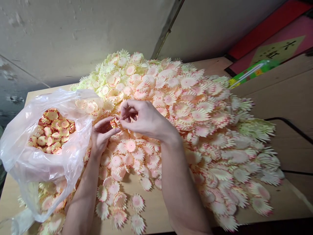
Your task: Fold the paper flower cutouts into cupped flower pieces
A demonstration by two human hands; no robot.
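Observation:
My left hand (104,132) pinches a small yellow flower piece with red edges (114,123) between thumb and fingers. Close beside it, my right hand (137,117) has its fingers curled together at the same piece; whatever lies between its fingertips is too small to make out. Under and around both hands spreads a large heap of pale pink and cream artificial flower pieces (188,81) with frilled, red-tipped petals. To the left of my left hand, an open clear plastic bag (22,130) holds many small cupped yellow and red flower pieces (52,130).
The heap covers much of a light wooden table (154,202). Behind it stands a grey wall (85,36). At the right are a cardboard box (288,98), a green packet (256,71) and red panels (269,29). Loose flower pieces (137,202) lie near the front.

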